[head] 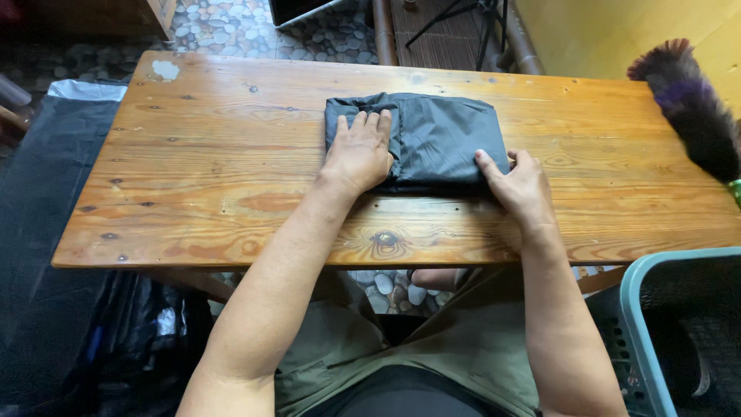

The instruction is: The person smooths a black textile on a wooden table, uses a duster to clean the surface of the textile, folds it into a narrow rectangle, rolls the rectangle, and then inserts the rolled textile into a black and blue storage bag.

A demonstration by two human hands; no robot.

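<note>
Dark grey folded garment lies flat at the table's middle.

Both hands on folded dark garment

Both forearms bare, no sleeves, watch or rings showing on left hand or right hand; olive-green trousers (pocket seam at left thigh), dark top edge at the bottom of frame.
</note>
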